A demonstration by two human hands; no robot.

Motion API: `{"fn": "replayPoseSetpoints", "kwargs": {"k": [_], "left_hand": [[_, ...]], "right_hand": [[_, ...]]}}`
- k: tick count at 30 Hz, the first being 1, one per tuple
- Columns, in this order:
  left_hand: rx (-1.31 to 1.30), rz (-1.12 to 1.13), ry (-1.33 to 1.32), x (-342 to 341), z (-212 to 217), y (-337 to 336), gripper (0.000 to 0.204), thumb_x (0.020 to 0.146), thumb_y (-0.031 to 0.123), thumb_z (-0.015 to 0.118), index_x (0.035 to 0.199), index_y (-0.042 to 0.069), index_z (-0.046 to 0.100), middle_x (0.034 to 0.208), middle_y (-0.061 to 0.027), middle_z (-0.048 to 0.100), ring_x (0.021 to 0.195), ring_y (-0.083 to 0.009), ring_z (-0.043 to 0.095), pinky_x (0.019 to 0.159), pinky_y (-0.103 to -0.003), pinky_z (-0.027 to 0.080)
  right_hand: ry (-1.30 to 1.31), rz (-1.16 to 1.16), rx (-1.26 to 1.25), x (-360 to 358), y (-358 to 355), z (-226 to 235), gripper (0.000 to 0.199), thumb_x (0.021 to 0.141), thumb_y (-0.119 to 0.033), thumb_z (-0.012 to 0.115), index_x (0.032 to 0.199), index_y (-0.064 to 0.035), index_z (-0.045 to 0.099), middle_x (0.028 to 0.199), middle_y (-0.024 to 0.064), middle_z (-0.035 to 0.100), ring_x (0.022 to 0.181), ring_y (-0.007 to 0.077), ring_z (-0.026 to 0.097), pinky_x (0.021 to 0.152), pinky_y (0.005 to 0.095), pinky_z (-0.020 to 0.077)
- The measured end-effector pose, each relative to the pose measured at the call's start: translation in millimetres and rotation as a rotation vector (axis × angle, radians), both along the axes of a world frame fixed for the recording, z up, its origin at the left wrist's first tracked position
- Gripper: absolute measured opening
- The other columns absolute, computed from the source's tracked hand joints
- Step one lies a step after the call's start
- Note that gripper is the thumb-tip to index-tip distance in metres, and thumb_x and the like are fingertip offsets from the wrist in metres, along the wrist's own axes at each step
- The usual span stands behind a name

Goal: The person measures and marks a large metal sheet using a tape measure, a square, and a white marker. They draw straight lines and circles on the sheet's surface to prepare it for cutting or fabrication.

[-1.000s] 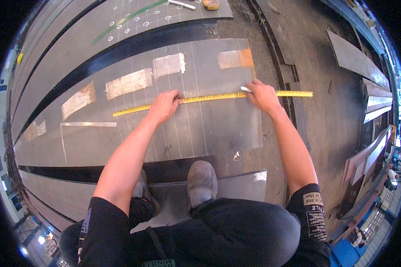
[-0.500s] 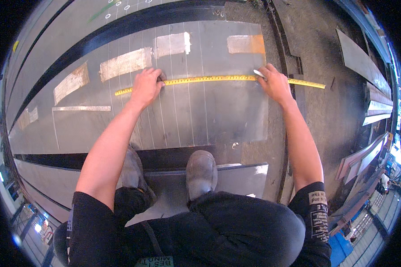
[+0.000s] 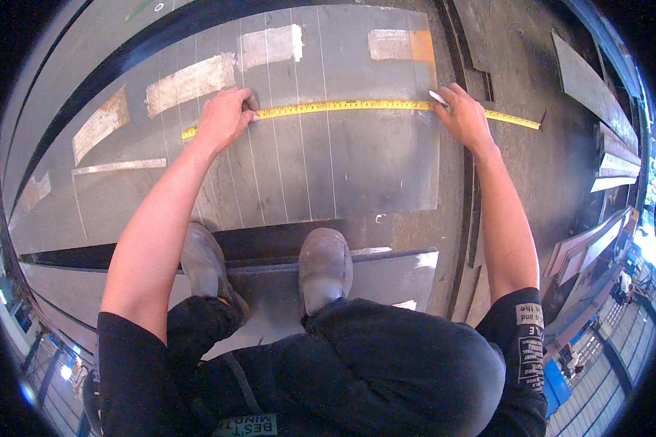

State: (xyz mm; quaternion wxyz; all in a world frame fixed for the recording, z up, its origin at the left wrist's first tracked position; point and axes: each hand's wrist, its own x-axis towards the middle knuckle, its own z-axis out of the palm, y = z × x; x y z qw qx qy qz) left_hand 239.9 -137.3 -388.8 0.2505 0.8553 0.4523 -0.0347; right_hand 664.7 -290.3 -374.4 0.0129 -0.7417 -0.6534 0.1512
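Note:
A yellow tape measure (image 3: 346, 105) lies stretched across a grey steel plate (image 3: 379, 164) that carries several thin white lines. With fingers closed, my left hand (image 3: 227, 118) grips the tape toward its left part, and a short length sticks out beyond the hand. My right hand (image 3: 465, 118) is closed on the tape at the plate's right edge. A slim white stick (image 3: 436, 97), pointed like chalk or a marker, pokes out between its thumb and fingers. Past that hand, the tape's free end hangs beyond the plate over the floor.
Pale scraped patches (image 3: 191, 81) and a narrow light strip (image 3: 120, 167) mark the plate. My shoes (image 3: 326, 269) stand by its near edge on another plate (image 3: 393, 280). A dark rail (image 3: 461, 54) runs along the right side. Metal offcuts (image 3: 594, 87) lie farther right.
The plate and both hands appear higher in the picture, as the view has shifted. My right hand has slid slightly rightward, and the hands are a little farther apart along the tape.

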Motion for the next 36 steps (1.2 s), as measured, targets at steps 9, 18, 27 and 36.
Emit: {"fn": "replayPoseSetpoints", "kwargs": {"k": [9, 18, 27, 36], "left_hand": [[-0.035, -0.009, -0.025, -3, -7, 8, 0.024, 0.072, 0.019, 0.074, 0.09, 0.006, 0.067, 0.09, -0.0135, 0.066, 0.089, -0.0319, 0.063, 0.08, -0.042, 0.049], [-0.079, 0.031, 0.01, 2, 0, 9, 0.023, 0.072, 0.019, 0.075, 0.088, 0.005, 0.068, 0.09, -0.0134, 0.067, 0.089, -0.031, 0.064, 0.079, -0.041, 0.049], [-0.112, 0.058, 0.04, 2, 3, 12, 0.024, 0.072, 0.02, 0.076, 0.09, 0.006, 0.069, 0.086, -0.0145, 0.068, 0.086, -0.0298, 0.066, 0.077, -0.04, 0.049], [-0.08, 0.052, 0.001, 7, 1, 7, 0.018, 0.073, 0.014, 0.069, 0.086, 0.002, 0.065, 0.089, -0.0168, 0.067, 0.092, -0.037, 0.063, 0.078, -0.046, 0.048]], "right_hand": [[-0.007, 0.024, 0.026, 2, 0, 0, 0.032, 0.089, -0.027, 0.062, 0.116, -0.0095, 0.064, 0.105, 0.013, 0.062, 0.095, 0.0368, 0.063, 0.082, 0.0471, 0.052], [0.002, 0.055, 0.045, 7, 0, -4, 0.034, 0.088, -0.027, 0.063, 0.116, -0.0092, 0.064, 0.104, 0.0137, 0.062, 0.095, 0.0368, 0.063, 0.081, 0.0468, 0.0518], [0.013, 0.05, 0.012, 5, 2, -2, 0.037, 0.087, -0.028, 0.063, 0.119, -0.0086, 0.063, 0.106, 0.0131, 0.062, 0.097, 0.0362, 0.063, 0.082, 0.0463, 0.052], [0.105, -0.128, 0.188, -14, -7, -8, 0.042, 0.092, -0.034, 0.061, 0.118, -0.0014, 0.059, 0.114, 0.0208, 0.061, 0.105, 0.039, 0.061, 0.09, 0.0458, 0.0492]]}}
